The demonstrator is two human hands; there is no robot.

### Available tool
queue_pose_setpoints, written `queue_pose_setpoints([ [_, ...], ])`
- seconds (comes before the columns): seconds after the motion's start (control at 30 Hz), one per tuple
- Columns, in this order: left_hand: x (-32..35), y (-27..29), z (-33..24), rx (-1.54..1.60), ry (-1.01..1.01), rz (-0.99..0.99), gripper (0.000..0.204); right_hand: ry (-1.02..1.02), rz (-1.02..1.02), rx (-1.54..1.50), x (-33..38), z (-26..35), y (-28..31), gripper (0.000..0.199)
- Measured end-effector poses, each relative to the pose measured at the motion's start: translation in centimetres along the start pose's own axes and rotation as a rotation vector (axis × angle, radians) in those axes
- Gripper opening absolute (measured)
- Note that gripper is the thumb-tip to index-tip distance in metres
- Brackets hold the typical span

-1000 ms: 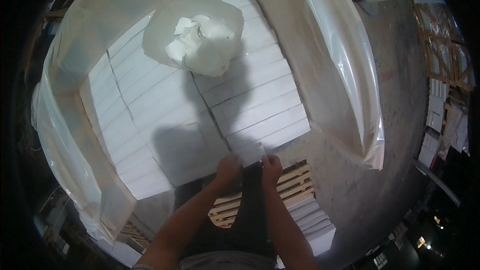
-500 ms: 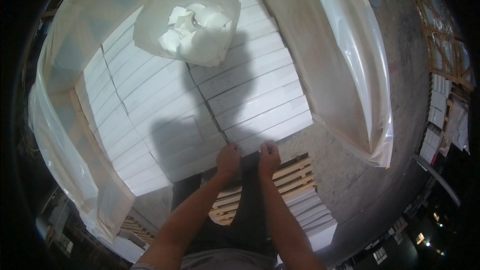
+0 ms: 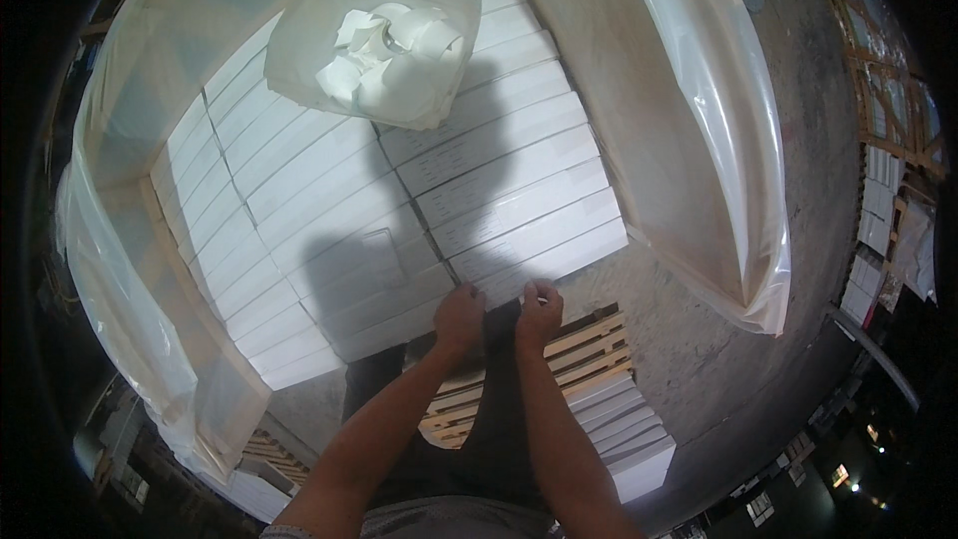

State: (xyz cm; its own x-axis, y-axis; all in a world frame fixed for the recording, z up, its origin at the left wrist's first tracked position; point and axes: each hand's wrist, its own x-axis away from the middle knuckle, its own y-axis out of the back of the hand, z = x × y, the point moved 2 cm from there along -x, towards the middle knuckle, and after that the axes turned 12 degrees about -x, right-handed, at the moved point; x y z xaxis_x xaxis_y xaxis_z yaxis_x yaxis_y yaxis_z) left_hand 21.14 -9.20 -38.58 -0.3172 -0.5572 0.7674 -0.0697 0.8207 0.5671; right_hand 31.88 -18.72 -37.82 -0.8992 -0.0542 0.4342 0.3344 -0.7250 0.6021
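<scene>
My left hand (image 3: pixel 460 315) is closed at the near edge of the packed white cartons (image 3: pixel 544 210), close to the gap between two rows. A short way to its right, my right hand (image 3: pixel 540 311) is curled in a pinch at the same edge. A small pale spot shows between its fingers, too small to name. What the left fingers grip, if anything, is hidden. The cartons are long and narrow, packed tightly side by side in rows. On top of them, farther off, sits a translucent plastic bag (image 3: pixel 299 65) holding curled white scraps (image 3: pixel 379 55).
Loose translucent plastic sheeting (image 3: pixel 689 140) rises around the cartons on the left, right and far sides. Below my hands lies a wooden pallet (image 3: pixel 589 349), with more white cartons (image 3: pixel 629 439) beside it. Wooden crating (image 3: pixel 878 70) and stacked white boxes (image 3: pixel 873 210) stand at the far right.
Both hands stay closed at the carton edge, with almost no movement. The right plastic sheet appears slightly farther right.
</scene>
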Motion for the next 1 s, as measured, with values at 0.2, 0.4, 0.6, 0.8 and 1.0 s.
queue_pose_setpoints([
  [0.2,0.1,-0.2,-0.1,-0.022,0.023,0.009,0.031,-0.039,-0.022,-0.057,0.1,-1.1,-0.4,0.023],
  [0.4,0.2,0.3,-0.7,-0.062,0.018,-0.046,0.028,-0.042,-0.012,0.013,0.4,0.1,-0.5,0.023],
  [0.6,-0.4,0.2,-0.7,-0.110,0.028,0.009,0.029,-0.041,-0.006,-0.014,0.4,-0.3,-0.6,0.021],
  [0.8,-0.3,-0.4,-0.4,-0.150,0.036,-0.043,0.028,0.036,-0.102,0.140,0.5,-0.4,-0.7,0.025],
  [1.0,-0.2,-1.0,0.0,-0.123,0.036,-0.040,0.030,-0.136,-0.032,-0.102,-1.5,-3.3,1.3,0.026],
])
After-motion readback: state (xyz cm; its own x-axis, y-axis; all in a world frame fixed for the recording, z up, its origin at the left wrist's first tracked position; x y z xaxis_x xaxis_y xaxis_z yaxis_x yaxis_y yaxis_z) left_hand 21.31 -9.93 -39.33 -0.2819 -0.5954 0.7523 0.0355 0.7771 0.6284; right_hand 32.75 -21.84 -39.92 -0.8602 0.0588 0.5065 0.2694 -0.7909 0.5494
